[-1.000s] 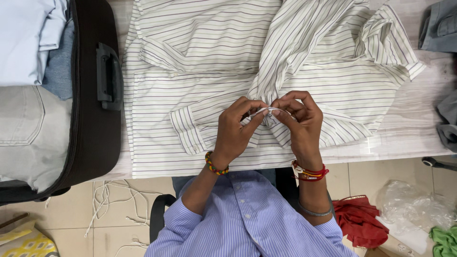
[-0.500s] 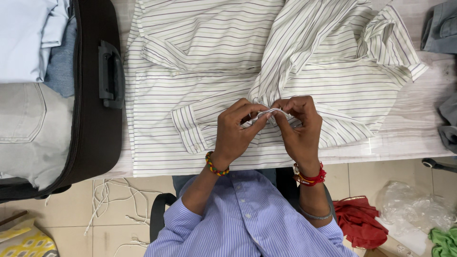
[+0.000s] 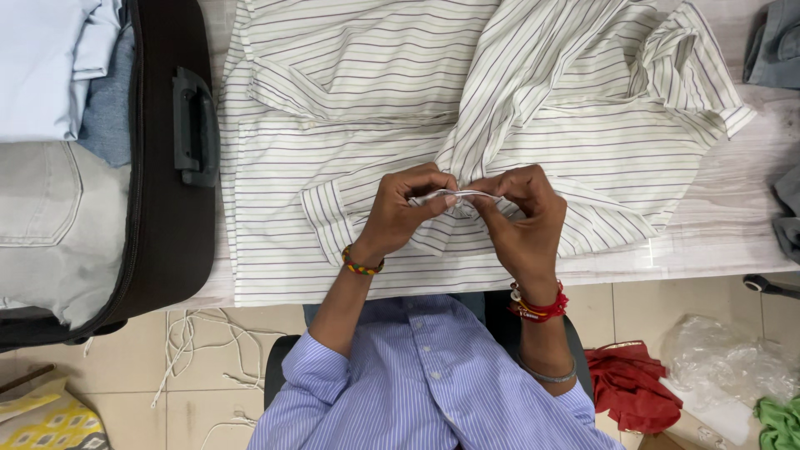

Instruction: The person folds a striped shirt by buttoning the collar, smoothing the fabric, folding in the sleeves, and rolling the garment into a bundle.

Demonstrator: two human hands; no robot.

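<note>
A white shirt with thin dark stripes [image 3: 350, 108] lies spread over a pale table [image 3: 733, 225]. My left hand [image 3: 398, 210] and my right hand [image 3: 523, 218] meet over the shirt's lower middle. Both pinch a thin folded edge of the shirt's fabric [image 3: 454, 196] between fingertips, lifted slightly off the table. One cuffed sleeve [image 3: 325, 218] lies just left of my left hand. Beaded and red thread bands circle my wrists.
An open black suitcase [image 3: 171, 208] holding folded light clothes [image 3: 50, 208] sits at the left. Grey garments [image 3: 779, 50] lie at the right edge. On the tiled floor are white cords [image 3: 204, 346], a red cloth [image 3: 629, 387] and a clear plastic bag [image 3: 733, 362].
My left hand has shifted left and rotated, stretching the pinched fabric edge out wider between both hands. My right hand stays nearly in place.
</note>
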